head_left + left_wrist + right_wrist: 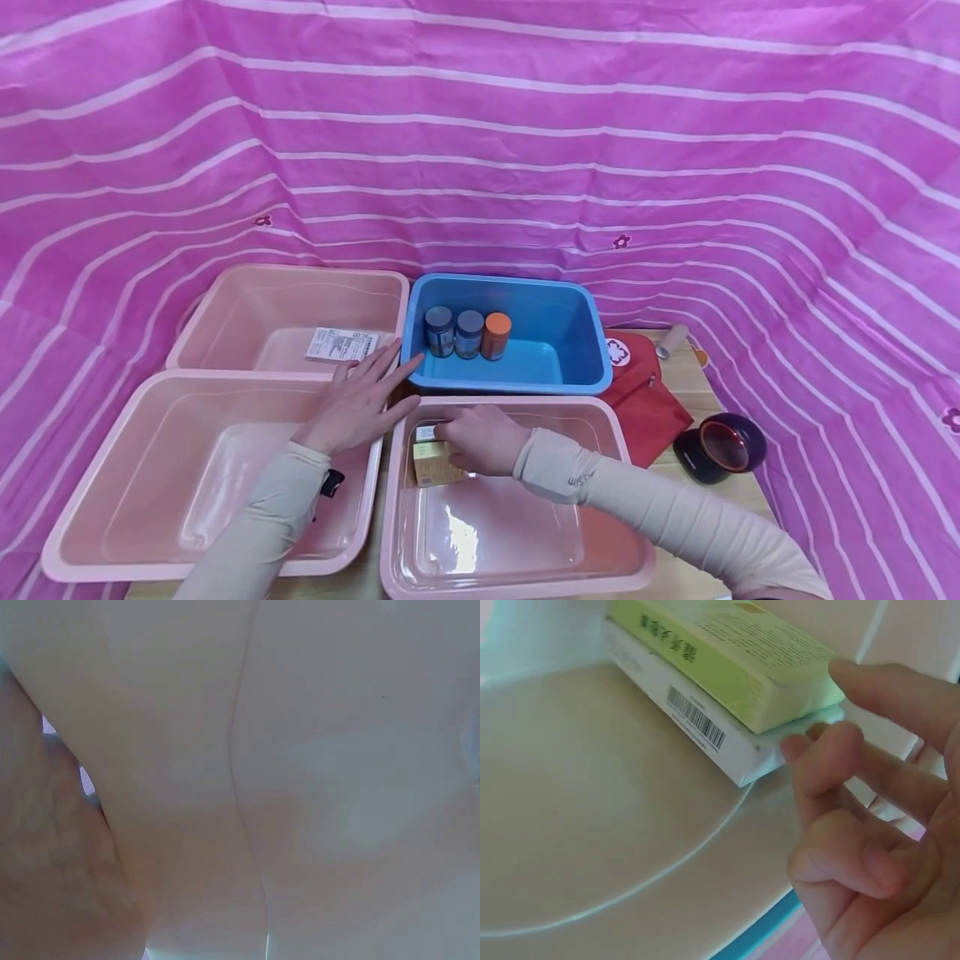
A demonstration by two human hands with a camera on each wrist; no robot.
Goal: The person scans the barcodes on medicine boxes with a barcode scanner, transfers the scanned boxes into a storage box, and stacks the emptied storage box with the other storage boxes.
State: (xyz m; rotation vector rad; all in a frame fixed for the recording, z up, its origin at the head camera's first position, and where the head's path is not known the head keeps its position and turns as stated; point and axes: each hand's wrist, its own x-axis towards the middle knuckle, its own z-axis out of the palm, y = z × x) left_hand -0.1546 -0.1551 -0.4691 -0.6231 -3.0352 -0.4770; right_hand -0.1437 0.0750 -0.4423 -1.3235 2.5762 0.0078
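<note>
My right hand [486, 439] reaches into the front right pink bin [517, 583], fingers partly curled beside two small boxes. One is a yellow-green box [727, 656] with printed text; against it lies a white box [697, 712] with a barcode. In the right wrist view, the fingertips are right at the ends of these boxes, not wrapped round them. My left hand [356, 411] is spread with extended fingers over the rims where the bins meet, and holds nothing. The left wrist view shows mostly a pale, blurred bin surface [337, 750].
Behind stands a blue bin [517, 388] with two dark-lidded jars [454, 333] and an orange-lidded jar [496, 337]. Two pink bins are at left; the rear one holds a white printed box [341, 343]. A red cloth item [645, 400] and a black cup-like object [720, 447] lie right.
</note>
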